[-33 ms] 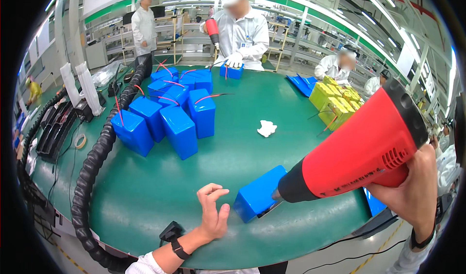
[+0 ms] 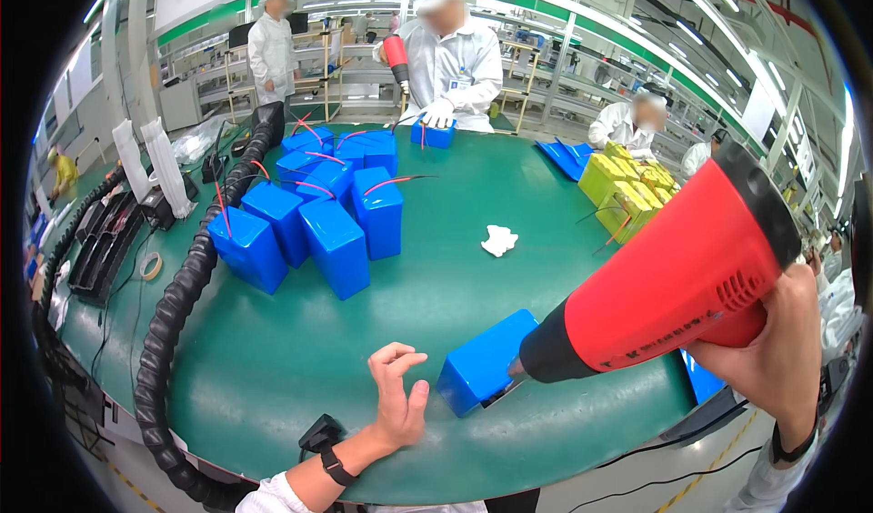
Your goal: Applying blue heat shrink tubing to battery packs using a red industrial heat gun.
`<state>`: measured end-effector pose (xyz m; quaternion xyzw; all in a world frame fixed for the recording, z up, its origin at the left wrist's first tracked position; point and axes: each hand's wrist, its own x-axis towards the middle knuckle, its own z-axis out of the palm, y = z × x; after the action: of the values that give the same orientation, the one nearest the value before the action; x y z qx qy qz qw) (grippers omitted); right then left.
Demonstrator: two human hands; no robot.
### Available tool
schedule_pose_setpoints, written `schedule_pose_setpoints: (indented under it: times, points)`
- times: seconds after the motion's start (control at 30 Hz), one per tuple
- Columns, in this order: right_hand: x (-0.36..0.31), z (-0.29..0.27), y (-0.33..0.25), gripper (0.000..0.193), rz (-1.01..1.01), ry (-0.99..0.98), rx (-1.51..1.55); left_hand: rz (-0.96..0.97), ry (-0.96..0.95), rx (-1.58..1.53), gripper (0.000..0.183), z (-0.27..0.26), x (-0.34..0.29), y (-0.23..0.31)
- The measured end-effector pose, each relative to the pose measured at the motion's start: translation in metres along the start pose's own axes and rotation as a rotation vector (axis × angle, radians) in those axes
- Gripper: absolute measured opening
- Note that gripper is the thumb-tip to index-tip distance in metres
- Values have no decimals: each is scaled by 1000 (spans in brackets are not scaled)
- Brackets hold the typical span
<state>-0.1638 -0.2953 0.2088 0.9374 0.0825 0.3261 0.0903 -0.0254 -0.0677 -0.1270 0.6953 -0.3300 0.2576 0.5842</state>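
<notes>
My right hand (image 2: 764,358) is wrapped round the handle of a red heat gun (image 2: 664,276) with a black front and rear. Its metal nozzle points left and down at the near end of a blue-wrapped battery pack (image 2: 486,358), which lies on the green table. The nozzle hides part of that end, so I cannot tell whether they touch. Just left of this pack, my left hand (image 2: 400,399) rests by the table surface, fingers apart and slightly curled, holding nothing.
Several blue packs (image 2: 336,245) with red leads stand at the left, beside a black ribbed hose (image 2: 173,331). A crumpled white scrap (image 2: 499,241) lies mid-table. Yellow-green cell blocks (image 2: 627,195) sit at the far right. Across the table a co-worker (image 2: 455,67) holds another heat gun.
</notes>
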Motion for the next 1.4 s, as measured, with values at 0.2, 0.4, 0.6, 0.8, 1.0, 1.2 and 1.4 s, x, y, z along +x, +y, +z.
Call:
schedule_pose_setpoints:
  times: [0.2, 0.4, 0.6, 0.8, 1.0, 1.2, 1.4]
  points:
    - [-2, -8, 1, 43, 56, 12, -4, -14, 18, -7, 36, 4, 3, -1]
    - [0, -18, -4, 46, 155, -20, -45, 12, 27, -37, 36, 10, 8, -3]
    - [-19, -3, 57, 42, 213, 85, 252, 52, -33, 122, 37, -10, 13, 16]
    - [-110, 50, 108, 35, 1050, 73, 1342, 127, -325, -45, 34, -7, 36, 45]
    - [-198, 150, 104, 41, 1251, 132, 1971, 361, -560, 210, 37, 9, 65, 63]
    - [-234, 236, 98, 43, 1211, 86, 2257, 265, -765, 221, 37, 21, 92, 79]
    - [-244, 287, 115, 46, 1296, 9, 2190, 339, -1027, 165, 46, 60, 124, 57]
